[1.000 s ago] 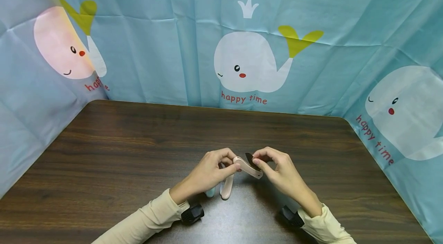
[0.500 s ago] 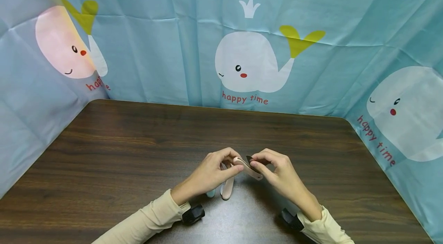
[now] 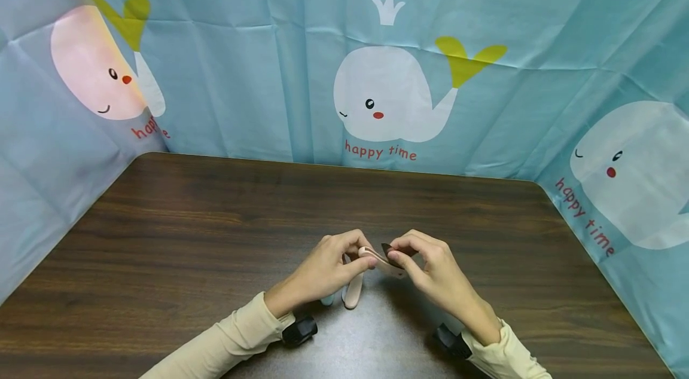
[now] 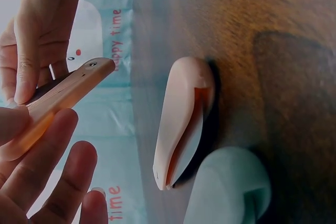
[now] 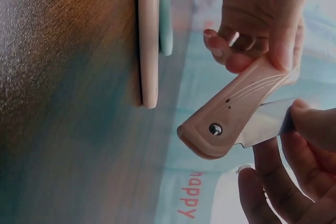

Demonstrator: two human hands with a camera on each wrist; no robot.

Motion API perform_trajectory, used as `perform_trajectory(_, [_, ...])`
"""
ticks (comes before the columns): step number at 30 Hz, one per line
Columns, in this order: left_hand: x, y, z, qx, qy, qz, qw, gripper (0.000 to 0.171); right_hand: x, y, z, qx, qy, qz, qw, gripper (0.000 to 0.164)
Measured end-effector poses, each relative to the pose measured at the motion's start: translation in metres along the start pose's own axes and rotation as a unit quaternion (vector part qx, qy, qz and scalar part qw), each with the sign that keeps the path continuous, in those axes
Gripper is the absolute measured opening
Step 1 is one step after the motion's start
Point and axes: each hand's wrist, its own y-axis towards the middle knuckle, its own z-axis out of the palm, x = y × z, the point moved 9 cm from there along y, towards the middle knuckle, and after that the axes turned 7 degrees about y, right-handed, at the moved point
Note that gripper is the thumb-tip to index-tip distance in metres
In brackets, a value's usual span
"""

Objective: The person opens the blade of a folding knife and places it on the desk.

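Up off the table, my left hand (image 3: 331, 262) holds a pink folding knife (image 5: 236, 106) by one end of its handle, between thumb and fingers. My right hand (image 3: 438, 271) pinches the edge of its blade (image 5: 262, 124) with thumb and index finger. In the right wrist view the shiny blade stands partly out of the handle, near the round metal pivot. Below the left hand, a second pink folding knife (image 4: 178, 111) lies on the table with its blade folded in. Beside it is a mint green folding knife (image 4: 226, 187), partly hidden by the hand in the head view.
The dark wood table (image 3: 215, 217) runs back to a light blue curtain (image 3: 231, 86) printed with white whales, which also covers both sides. A black wrist camera (image 3: 299, 331) sits on the left wrist and another black camera (image 3: 452, 341) on the right.
The blade has swung closer to the pink handle, as the right fingers move slightly toward it. The handle has turned a little in the left hand. The two knives on the table stay put.
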Motion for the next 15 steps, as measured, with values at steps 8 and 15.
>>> perform_trajectory(8, [0.003, 0.002, -0.005, -0.007, -0.006, -0.008, 0.9999, 0.005, -0.01, 0.0, -0.01, -0.026, -0.007, 0.044, 0.999, 0.018])
perform_trajectory(15, [0.006, 0.003, -0.01, -0.013, -0.011, -0.02, 0.9997, 0.006, -0.018, -0.002, -0.018, -0.044, 0.005, 0.085, 0.995, 0.013])
